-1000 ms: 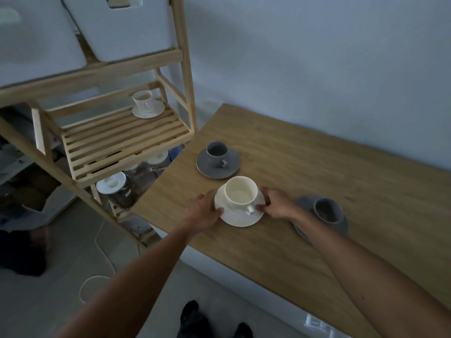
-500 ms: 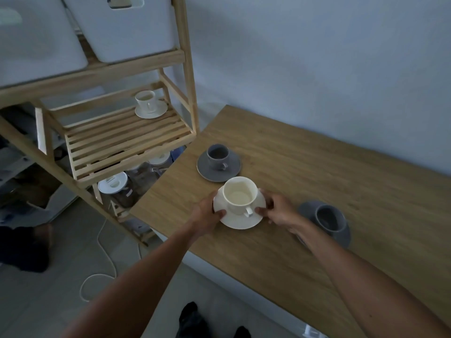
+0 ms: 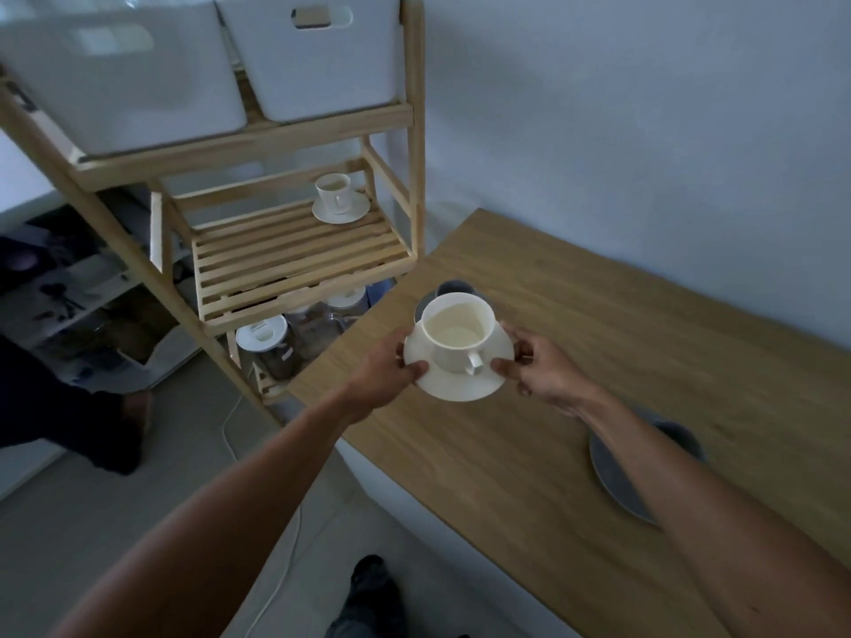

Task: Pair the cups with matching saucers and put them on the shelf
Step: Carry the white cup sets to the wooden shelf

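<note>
both hands (image 3: 460,366) grip our white saucer (image 3: 460,384) bearing its cup (image 3: 458,331); the slatted shelf (image 3: 294,255) lies up-left, nearer our left hand (image 3: 384,366).

The slatted wooden shelf (image 3: 294,257) is mostly bare, open across its near and left slats; only a white cup on a white saucer (image 3: 340,202) occupies its far right corner. Its right wooden upright post (image 3: 414,177) stands between the shelf and the wooden counter (image 3: 598,361).
</note>
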`<state>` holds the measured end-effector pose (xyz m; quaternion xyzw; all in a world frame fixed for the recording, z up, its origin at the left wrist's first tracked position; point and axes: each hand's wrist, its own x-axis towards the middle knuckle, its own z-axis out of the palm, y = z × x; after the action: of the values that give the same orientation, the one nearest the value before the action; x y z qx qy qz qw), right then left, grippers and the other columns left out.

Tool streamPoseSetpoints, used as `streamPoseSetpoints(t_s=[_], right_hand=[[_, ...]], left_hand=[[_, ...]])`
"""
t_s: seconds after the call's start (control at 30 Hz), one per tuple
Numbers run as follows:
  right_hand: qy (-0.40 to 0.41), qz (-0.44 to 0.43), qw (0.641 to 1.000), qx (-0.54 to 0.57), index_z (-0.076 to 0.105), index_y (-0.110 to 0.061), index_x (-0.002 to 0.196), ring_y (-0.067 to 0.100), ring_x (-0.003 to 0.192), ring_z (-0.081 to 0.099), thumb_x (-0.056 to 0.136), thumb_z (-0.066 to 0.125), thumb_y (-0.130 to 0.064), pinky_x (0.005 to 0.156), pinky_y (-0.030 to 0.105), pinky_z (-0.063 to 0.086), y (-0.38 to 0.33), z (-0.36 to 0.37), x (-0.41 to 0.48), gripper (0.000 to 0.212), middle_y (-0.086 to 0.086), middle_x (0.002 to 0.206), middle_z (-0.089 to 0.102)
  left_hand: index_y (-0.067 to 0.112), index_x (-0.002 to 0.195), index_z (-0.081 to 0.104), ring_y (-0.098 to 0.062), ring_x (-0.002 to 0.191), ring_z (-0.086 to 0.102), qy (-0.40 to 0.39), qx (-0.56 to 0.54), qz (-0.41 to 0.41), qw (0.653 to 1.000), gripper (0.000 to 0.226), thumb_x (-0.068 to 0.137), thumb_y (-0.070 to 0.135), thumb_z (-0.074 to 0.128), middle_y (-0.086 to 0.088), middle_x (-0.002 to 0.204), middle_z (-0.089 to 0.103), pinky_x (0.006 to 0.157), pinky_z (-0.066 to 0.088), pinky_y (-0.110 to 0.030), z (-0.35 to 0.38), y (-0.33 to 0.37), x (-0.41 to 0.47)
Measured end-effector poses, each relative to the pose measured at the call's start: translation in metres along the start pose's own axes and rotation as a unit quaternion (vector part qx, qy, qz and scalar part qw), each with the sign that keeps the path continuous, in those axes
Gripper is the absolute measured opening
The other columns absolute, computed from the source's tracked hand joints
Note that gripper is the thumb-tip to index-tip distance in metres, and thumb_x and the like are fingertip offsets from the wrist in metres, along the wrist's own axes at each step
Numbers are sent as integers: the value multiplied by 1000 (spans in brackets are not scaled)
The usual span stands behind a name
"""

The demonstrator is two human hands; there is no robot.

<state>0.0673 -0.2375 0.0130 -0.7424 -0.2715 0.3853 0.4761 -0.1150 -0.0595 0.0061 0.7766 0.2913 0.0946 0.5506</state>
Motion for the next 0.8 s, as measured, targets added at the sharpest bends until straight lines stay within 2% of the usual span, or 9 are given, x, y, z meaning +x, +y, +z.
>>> streamPoseSetpoints(t_s=[0.13,0.2,0.27,0.33,0.43,0.5,0.57,0.63,0.8], right_hand=[[-22,-31,999,-26,36,-24,149,22,78,54,87,71,-11,51,27,44,-34,12,24,72,6,102,65],[-29,-56,997,-52,44,-25,145,17,80,61,87,72,-13,50,25,45,-53,22,39,66,0,102,67],[-36,-80,993,-79,50,-27,140,20,86,66,87,72,-15,53,29,50,-73,35,59,59,-1,103,70],[-41,-84,992,-86,50,-30,139,23,78,66,87,72,-15,52,32,50,-90,47,81,58,5,99,71],[-55,-88,991,-86,50,-27,141,13,77,65,87,72,-15,52,21,47,-116,72,119,60,4,98,72],[-69,-102,987,-101,53,-35,133,10,74,64,87,72,-16,53,23,46,-131,88,146,53,-1,94,70],[-83,-108,984,-116,48,-45,127,3,62,59,87,72,-18,52,24,45,-147,106,175,54,-6,84,65],[-94,-119,978,-146,49,-39,134,3,65,59,88,71,-21,53,23,45,-159,124,201,54,-7,85,66],[-121,-128,966,-192,39,-34,146,12,67,61,91,67,-28,52,25,49,-178,169,266,63,2,87,69]], left_hand=[[30,137,45,-11,100,61,14,2,5,1000,54,89,20,66,7,106,58,83,54,-28,-36,6,10],[28,138,46,-17,105,60,28,3,8,1000,55,88,19,67,5,110,59,88,54,-34,-58,5,18],[26,136,48,-18,108,59,48,-2,11,999,54,86,19,69,8,111,60,88,54,-34,-81,3,29],[24,138,47,-20,107,60,72,7,4,997,58,85,21,70,5,110,62,87,54,-36,-105,1,41],[23,141,44,-22,100,62,117,79,-10,990,63,85,29,71,0,106,59,86,55,-41,-146,-5,63],[22,142,44,-24,99,62,125,81,-21,989,64,84,28,71,-1,103,60,86,55,-43,-172,-10,76],[20,140,46,-23,94,63,140,43,-28,989,62,84,20,72,0,99,60,77,58,-36,-199,-17,90],[19,137,48,-21,86,63,153,13,-24,988,58,84,12,71,2,95,60,60,56,-22,-223,-24,102],[22,137,49,-7,83,63,174,32,-50,983,59,83,16,72,10,92,61,66,53,-23,-274,-54,138]])
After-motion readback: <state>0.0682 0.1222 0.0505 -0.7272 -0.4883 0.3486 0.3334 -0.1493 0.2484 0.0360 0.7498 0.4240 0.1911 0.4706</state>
